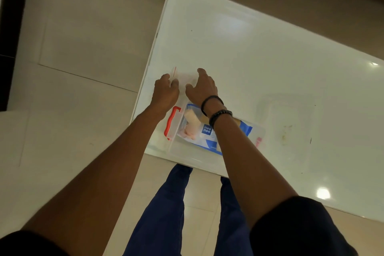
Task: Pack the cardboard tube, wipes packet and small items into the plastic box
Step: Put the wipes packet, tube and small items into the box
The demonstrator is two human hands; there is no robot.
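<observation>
A clear plastic box [188,157] with a red latch [172,122] sits at the near edge of the white table [249,52]. Inside it lie a blue-and-white wipes packet [207,133] and a beige cardboard tube [192,120]. Just beyond the box lies a small clear packet with a red stripe [184,76]. My left hand [166,92] pinches the packet's left edge. My right hand [202,87] hovers at its right edge with thumb and fingers apart. My right forearm crosses over the box and hides part of its contents.
A clear lid [291,122] lies flat on the table to the right of the box. The table's left edge [153,48] drops to a tiled floor. My legs stand against the near edge.
</observation>
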